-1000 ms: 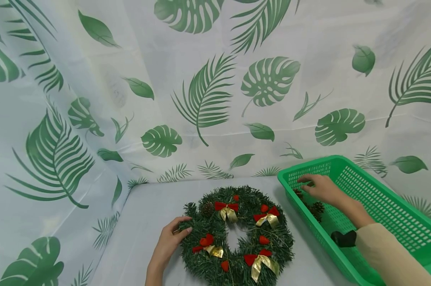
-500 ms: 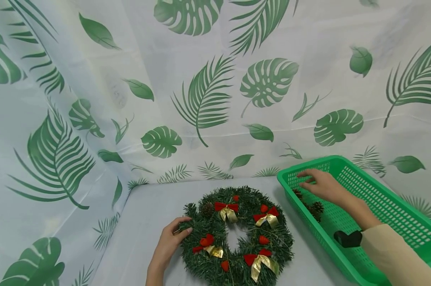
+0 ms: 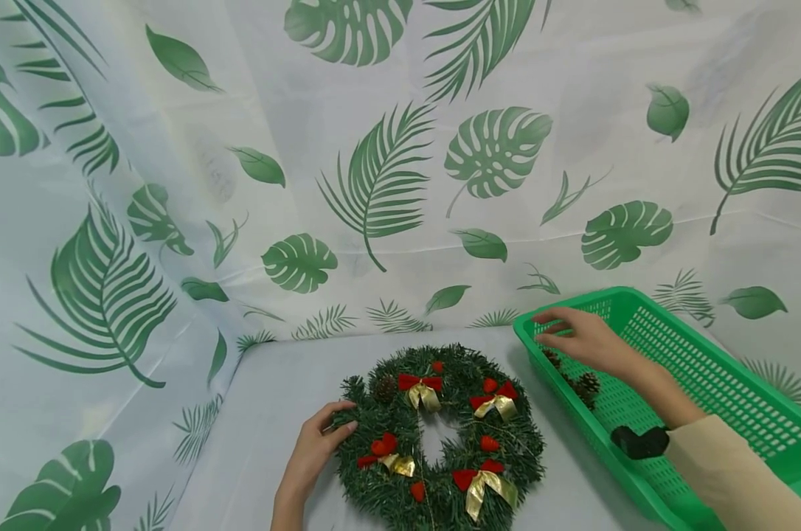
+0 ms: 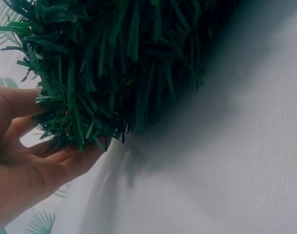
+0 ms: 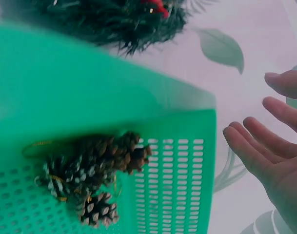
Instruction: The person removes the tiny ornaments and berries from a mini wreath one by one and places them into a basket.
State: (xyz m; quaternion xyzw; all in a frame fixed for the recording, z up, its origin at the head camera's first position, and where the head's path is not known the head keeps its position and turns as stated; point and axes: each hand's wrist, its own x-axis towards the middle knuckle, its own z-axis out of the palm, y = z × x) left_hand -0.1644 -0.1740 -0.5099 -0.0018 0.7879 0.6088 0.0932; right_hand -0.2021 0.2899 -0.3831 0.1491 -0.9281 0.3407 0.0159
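A green Christmas wreath lies flat on the surface, close to the near edge. It has red and gold bows on it, small red berries, and one brown pine cone tucked in near the top left.

The left hand is at the left side of the wreath. Its grip is grasping the wreath: the thumb lies on top of the green needles and the fingers curl under the edge, as the left wrist view shows.

A green plastic basket with small holes sits at the right side of the surface, just beside the wreath. A few brown pine cones lie in it, near its left wall and far corner. In the right wrist view the pine cones lie bunched together on the basket floor, and some have white tips.

The right hand hangs over the far left corner of the basket, above the pine cones. Its grip is released: the fingers are spread, nearly straight, and hold nothing. The hand is not touching the pine cones. A tan sleeve covers the arm, with a black strap at the wrist.

A white cloth with green leaf prints hangs behind the surface and along the left side.
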